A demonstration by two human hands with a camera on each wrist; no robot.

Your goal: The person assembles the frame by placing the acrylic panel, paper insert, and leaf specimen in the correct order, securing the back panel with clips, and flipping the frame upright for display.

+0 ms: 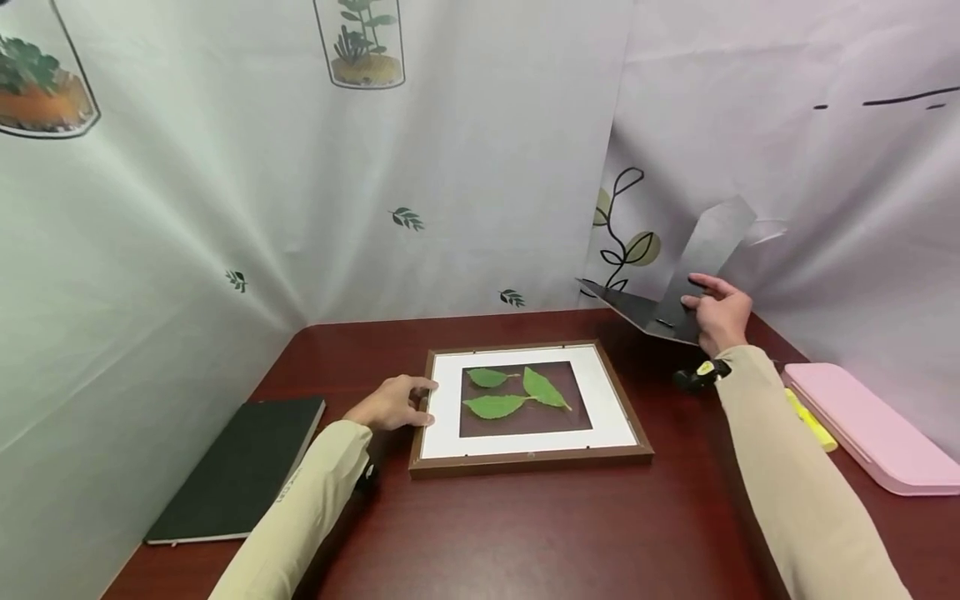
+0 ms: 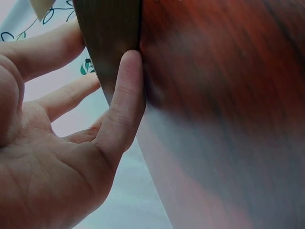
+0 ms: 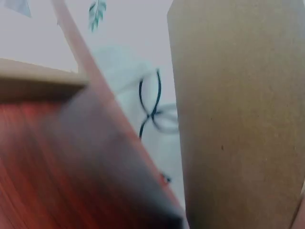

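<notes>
A brown-edged picture frame (image 1: 531,467) lies on the table, with a white mat (image 1: 442,442) around a dark window. Several green leaves (image 1: 495,406) show inside that window. My left hand (image 1: 390,404) holds the frame's left side, thumb and index finger at the mat's edge; in the left wrist view, a finger (image 2: 128,78) lies along the frame's side. At the back right, my right hand (image 1: 723,315) grips a dark backing board (image 1: 633,308) by its raised stand leg (image 1: 712,237). The board's brown face (image 3: 238,114) fills the right of the right wrist view.
A dark green notebook (image 1: 240,467) lies at the table's left. On the right are a pink case (image 1: 877,425) and a yellow item (image 1: 813,421) partly behind my sleeve. Patterned white cloth (image 1: 480,167) hangs behind and beside the table.
</notes>
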